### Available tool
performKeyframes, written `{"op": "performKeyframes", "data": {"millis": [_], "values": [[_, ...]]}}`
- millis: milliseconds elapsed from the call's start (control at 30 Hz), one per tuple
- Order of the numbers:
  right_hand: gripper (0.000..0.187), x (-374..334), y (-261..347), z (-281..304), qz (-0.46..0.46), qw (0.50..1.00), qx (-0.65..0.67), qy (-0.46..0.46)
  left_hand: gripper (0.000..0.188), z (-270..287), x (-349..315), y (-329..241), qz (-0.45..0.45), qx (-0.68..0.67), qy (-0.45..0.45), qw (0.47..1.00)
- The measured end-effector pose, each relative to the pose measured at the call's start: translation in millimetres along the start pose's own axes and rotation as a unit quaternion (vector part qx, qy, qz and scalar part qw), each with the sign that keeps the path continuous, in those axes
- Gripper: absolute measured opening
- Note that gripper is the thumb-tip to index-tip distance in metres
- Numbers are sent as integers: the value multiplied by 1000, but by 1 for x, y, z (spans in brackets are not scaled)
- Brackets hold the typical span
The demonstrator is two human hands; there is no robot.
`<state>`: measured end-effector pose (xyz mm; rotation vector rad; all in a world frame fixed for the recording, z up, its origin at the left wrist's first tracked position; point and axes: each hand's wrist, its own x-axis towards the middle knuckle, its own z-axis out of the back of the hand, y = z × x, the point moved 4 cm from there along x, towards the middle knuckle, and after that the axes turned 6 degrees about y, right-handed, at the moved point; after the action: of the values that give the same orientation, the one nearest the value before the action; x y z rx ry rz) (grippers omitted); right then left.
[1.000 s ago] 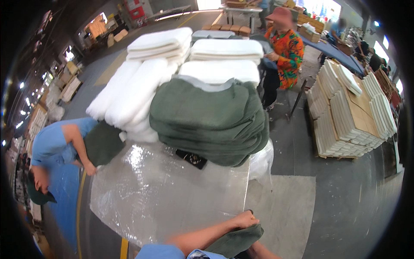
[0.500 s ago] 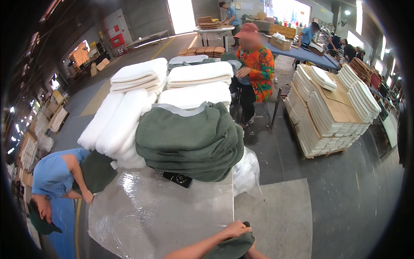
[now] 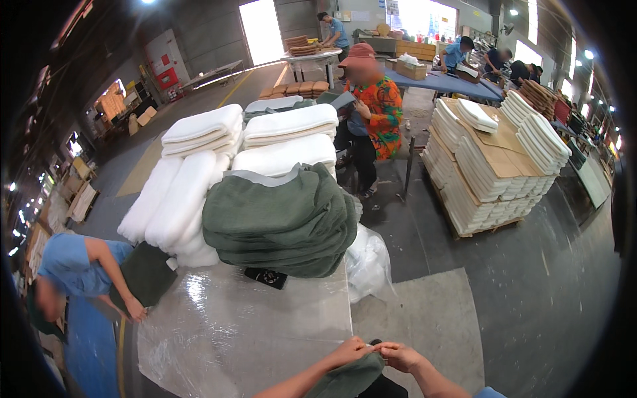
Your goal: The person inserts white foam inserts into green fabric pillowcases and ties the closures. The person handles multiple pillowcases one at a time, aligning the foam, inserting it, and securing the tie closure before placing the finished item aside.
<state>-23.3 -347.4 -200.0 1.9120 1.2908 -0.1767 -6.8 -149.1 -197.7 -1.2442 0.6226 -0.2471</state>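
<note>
By the near right part of the film-covered worktop (image 3: pixel 245 325), I have a green cloth cover (image 3: pixel 348 379) low in front of me. My left hand (image 3: pixel 352 351) grips its upper edge, and my right hand (image 3: pixel 400 357) pinches the same edge just beside it. Further back, a stack of green covers (image 3: pixel 275 222) sits in front of white cushions (image 3: pixel 285 154), a black handset (image 3: pixel 265 277) lying at its foot.

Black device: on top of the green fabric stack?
No, the black device lies on the plastic-covered tabletop, beside the green fabric stack.
</note>
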Motion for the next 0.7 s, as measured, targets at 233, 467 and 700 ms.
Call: {"op": "performKeyframes", "data": {"millis": [233, 467, 700], "values": [[38, 2, 5, 1, -47, 997, -63, 24, 40, 3, -21, 2, 73, -24, 80, 994], [36, 4, 7, 9, -110, 981, -158, 33, 46, 9, -61, 3, 26, 9, 102, 994], [27, 22, 25, 3, -133, 947, -288, 60, 51, 17, -77, 21, 122, 38, 109, 986]]}}
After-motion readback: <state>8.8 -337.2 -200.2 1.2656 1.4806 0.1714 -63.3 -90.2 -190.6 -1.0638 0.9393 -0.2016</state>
